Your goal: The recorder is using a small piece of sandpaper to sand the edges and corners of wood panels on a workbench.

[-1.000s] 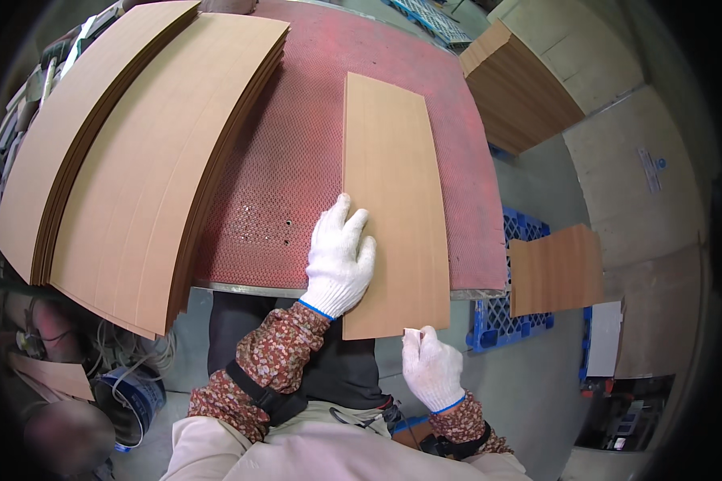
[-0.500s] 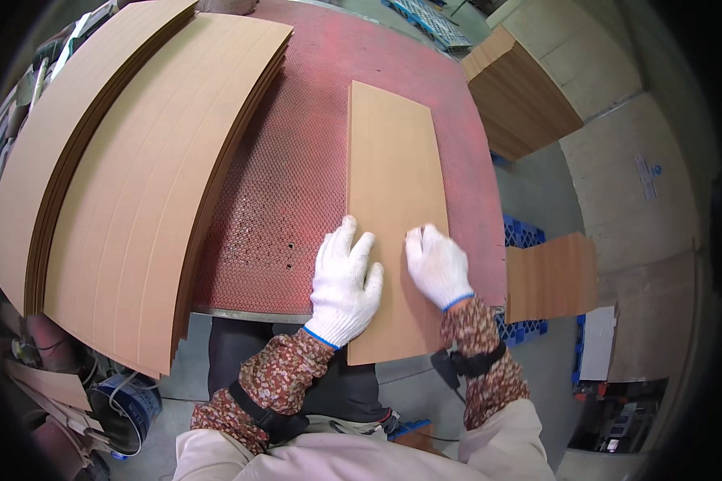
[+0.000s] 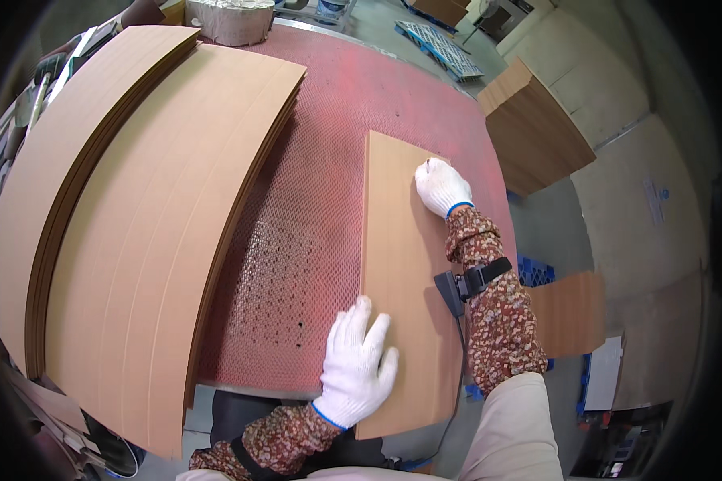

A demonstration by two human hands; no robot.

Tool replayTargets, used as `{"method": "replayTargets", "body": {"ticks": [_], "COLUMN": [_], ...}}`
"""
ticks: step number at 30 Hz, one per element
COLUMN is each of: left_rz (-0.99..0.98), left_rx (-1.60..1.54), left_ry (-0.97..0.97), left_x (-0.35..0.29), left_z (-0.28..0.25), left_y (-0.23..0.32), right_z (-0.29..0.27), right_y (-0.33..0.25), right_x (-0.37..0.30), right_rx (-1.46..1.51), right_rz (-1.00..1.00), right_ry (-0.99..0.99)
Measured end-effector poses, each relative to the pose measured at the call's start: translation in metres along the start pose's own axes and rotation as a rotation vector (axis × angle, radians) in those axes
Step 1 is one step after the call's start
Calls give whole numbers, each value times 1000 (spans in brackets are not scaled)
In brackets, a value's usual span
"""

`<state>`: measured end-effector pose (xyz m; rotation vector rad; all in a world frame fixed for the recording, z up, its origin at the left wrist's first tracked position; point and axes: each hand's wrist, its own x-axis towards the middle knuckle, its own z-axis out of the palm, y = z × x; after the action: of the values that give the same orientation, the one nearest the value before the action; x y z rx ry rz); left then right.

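Observation:
A long, narrow brown board (image 3: 405, 321) with a faint wood grain lies lengthwise before me, its near end jutting past the table's front edge. My left hand (image 3: 357, 369), in a white knit glove, rests flat on the board's left edge near that end, fingers spread. Toward the far right corner, my gloved right hand (image 3: 441, 186) is closed in a fist against the board's right edge. Whatever its curled fingers may hold is hidden. Both wrists wear black straps over flowered sleeves.
A red, mesh-textured table (image 3: 321, 160) bears the board. Two stacks of wide brown boards, the outer one (image 3: 56, 216) and the inner one (image 3: 160, 224), fill its left side. A silvery round object (image 3: 230, 20) sits at the back. More boards (image 3: 537, 128) stand on the right.
My right hand has slid away from me along the board's right edge to near its far corner. My left hand stays on the left edge, now closer to the near end. The view has shifted.

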<state>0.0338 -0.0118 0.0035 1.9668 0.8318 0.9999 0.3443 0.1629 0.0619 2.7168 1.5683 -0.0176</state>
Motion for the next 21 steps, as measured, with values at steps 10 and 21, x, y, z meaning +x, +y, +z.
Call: {"method": "replayTargets", "body": {"ticks": [10,21], "left_rz": [-16,22], "left_rx": [-15,0], "left_ry": [-37,-24], "left_x": [-30,-15], "left_z": [10,18], "left_y": [54,29], "right_z": [10,-17], "right_y": [80,39], "right_x": [99,55], "right_rx": [-222,-11], "right_rz": [-276,17], "right_ry": [79,-9]}}
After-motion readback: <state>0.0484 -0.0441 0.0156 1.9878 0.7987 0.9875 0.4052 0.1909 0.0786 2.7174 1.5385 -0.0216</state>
